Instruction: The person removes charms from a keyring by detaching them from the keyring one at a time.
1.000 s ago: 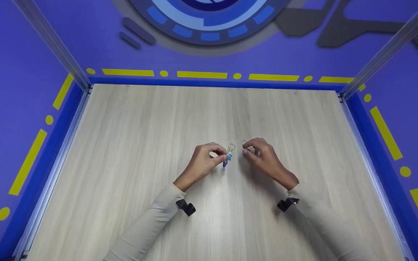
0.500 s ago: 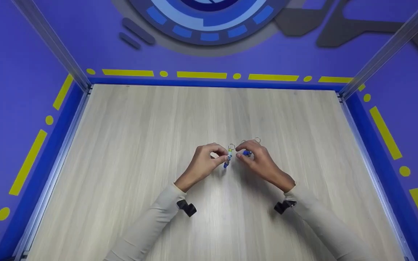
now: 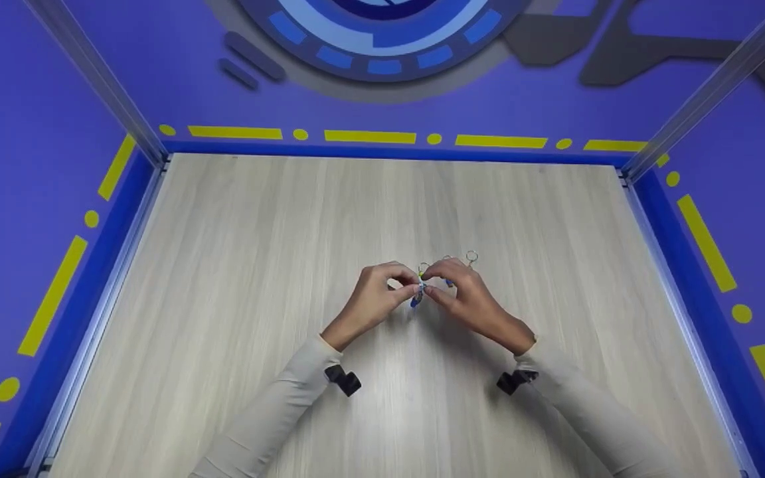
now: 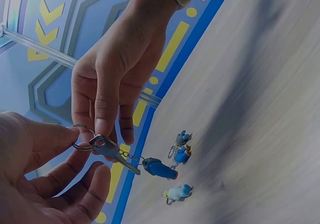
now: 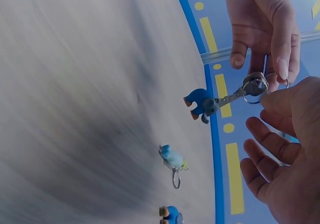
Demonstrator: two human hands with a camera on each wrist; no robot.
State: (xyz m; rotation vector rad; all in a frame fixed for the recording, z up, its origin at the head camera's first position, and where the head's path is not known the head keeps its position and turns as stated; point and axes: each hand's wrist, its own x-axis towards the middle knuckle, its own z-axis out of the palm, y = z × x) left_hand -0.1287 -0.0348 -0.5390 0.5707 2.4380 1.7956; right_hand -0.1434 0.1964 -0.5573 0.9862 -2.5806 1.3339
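Note:
In the head view my left hand [image 3: 376, 292] and right hand [image 3: 475, 295] meet just above the middle of the table. Left thumb and forefinger pinch a metal key ring [image 4: 81, 143]. My right thumb and fingers pinch the head of the key [image 4: 120, 156] on that ring. From the key hangs a short chain with a blue elephant-like figurine [image 5: 200, 103]. On the table below lie several keychains: a light blue figurine with a yellow end [image 5: 173, 159], a blue and orange one [image 4: 182, 154] and a grey-blue one [image 4: 183, 136].
A pale wood table [image 3: 256, 232] lies beneath both hands. Blue panels with yellow marks [image 3: 369, 137] and metal edge rails [image 3: 100, 318] border it. Black wrist cameras [image 3: 342, 380] sit on the sleeves.
My right hand has moved left from the keychains on the right to the key at my left hand. A ring it covered earlier now shows behind it. My left hand stays nearly still.

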